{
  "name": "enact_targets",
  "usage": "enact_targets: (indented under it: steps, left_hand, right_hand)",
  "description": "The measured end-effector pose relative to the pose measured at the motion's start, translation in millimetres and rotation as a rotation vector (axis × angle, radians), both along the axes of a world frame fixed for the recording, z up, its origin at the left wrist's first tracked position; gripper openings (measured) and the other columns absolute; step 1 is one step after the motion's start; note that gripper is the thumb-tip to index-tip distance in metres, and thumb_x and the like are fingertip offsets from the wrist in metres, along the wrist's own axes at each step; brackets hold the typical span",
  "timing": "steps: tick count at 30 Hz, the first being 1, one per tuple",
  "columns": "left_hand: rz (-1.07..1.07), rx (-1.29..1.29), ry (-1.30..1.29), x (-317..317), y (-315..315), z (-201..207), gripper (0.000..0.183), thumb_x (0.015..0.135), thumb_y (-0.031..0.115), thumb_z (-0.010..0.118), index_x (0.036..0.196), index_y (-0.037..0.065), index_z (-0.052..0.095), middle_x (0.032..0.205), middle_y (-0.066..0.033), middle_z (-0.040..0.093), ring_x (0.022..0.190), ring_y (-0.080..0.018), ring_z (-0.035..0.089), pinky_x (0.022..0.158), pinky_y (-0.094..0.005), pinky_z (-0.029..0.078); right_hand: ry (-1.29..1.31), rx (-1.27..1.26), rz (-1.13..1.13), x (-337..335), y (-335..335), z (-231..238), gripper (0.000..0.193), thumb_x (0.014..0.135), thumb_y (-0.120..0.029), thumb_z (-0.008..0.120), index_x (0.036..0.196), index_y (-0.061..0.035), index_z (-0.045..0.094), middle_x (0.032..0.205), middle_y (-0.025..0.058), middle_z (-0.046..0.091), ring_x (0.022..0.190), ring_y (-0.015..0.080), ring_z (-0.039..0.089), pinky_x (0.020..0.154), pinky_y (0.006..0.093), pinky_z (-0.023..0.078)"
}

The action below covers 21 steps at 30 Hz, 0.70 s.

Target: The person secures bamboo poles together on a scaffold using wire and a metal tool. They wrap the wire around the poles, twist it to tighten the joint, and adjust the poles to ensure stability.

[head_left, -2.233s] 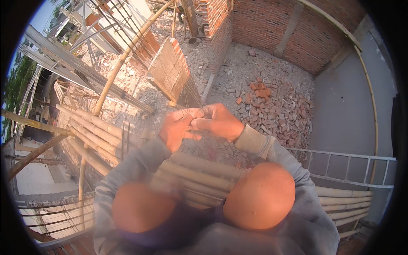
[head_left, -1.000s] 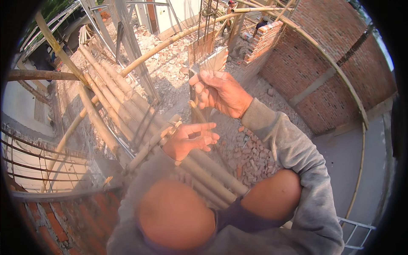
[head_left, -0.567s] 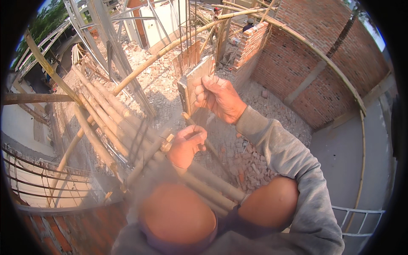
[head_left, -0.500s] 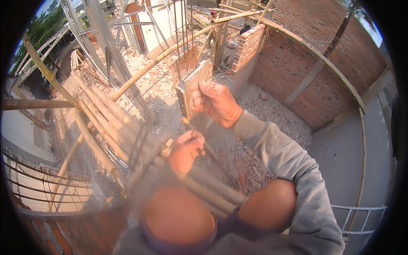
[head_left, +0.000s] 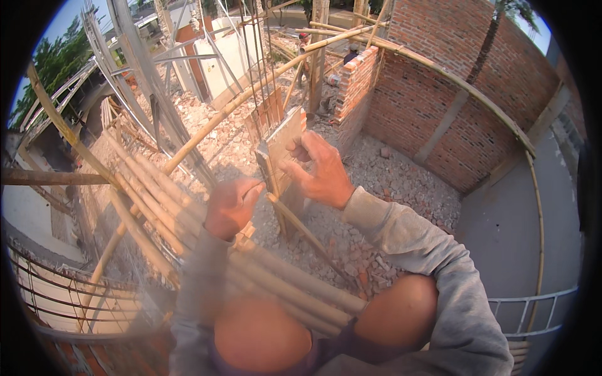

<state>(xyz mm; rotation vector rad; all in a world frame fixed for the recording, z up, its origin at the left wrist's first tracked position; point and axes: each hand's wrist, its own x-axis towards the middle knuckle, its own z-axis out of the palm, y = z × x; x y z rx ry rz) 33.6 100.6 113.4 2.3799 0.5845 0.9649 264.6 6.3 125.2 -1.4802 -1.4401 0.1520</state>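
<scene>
My left hand (head_left: pixel 233 207) is closed in a pinch above the bundle of bamboo poles (head_left: pixel 295 276). Whatever its fingertips hold, if anything, is too thin to see. To its right and a little higher, my right hand (head_left: pixel 321 169) has its fingers curled in, with the thumb pointing left; nothing clear shows in it. Behind the right hand stands a board-faced concrete column (head_left: pixel 285 135) with steel bars rising from its top. The hands are apart. Both forearms wear grey sleeves, and my bare knees (head_left: pixel 263 335) show below, over the poles.
A bamboo rail (head_left: pixel 235 103) crosses ahead, with other poles tied at left. Broken brick and rubble (head_left: pixel 395 182) lie far below. A brick wall (head_left: pixel 439 106) rises at right, a metal ladder (head_left: pixel 527 313) lower right. Far off, another person (head_left: pixel 350 55) is partly hidden by brickwork.
My left hand has moved left and up, away from the right hand, and its sleeve now shows. The right hand has lowered slightly, its thumb turning left. The view has shifted a little.
</scene>
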Motion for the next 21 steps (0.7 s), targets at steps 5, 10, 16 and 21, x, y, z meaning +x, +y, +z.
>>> enact_targets:
  steps: [5,10,16,21]
  left_hand:
    - [-0.130,-0.215,0.060,0.1,-3.2,8.4,0.022,0.101,0.013,0.072,0.117,0.001,0.081,0.093,-0.0195,0.080,0.083,-0.0260,0.075,0.077,-0.0412,0.057]
    - [-0.335,-0.702,-0.331,-18.1,-5.9,-0.4,0.033,0.101,0.019,0.074,0.115,-0.010,0.078,0.087,-0.0123,0.077,0.073,-0.0170,0.068,0.077,-0.0370,0.059]
    - [-0.343,-0.543,-0.397,-20.4,4.4,24.6,0.033,0.103,0.023,0.064,0.110,-0.006,0.079,0.062,-0.0028,0.053,0.058,-0.0153,0.052,0.062,-0.0388,0.048]
    - [-0.124,0.565,0.016,-3.6,62.9,40.3,0.018,0.098,0.015,0.065,0.084,0.005,0.071,0.067,-0.0116,0.060,0.065,-0.0371,0.061,0.064,-0.0470,0.048]
  right_hand:
    - [-0.342,-0.097,0.467,-15.5,-3.7,21.2,0.037,0.097,-0.027,0.082,0.122,-0.0017,0.074,0.095,0.0180,0.073,0.092,0.0397,0.071,0.087,0.0485,0.056]
    - [-0.173,-0.101,0.496,-13.2,-9.7,36.8,0.019,0.100,-0.020,0.078,0.109,-0.0024,0.079,0.091,0.0155,0.075,0.083,0.0369,0.073,0.078,0.0436,0.057]
    - [-0.407,0.076,0.417,-7.9,-19.2,71.0,0.009,0.096,-0.014,0.075,0.096,-0.0048,0.077,0.080,0.0126,0.071,0.074,0.0377,0.072,0.068,0.0463,0.056]
    - [-0.828,0.058,0.158,30.4,-39.1,102.8,0.009,0.078,-0.010,0.076,0.085,-0.0067,0.073,0.077,0.0146,0.070,0.076,0.0389,0.073,0.067,0.0502,0.057]
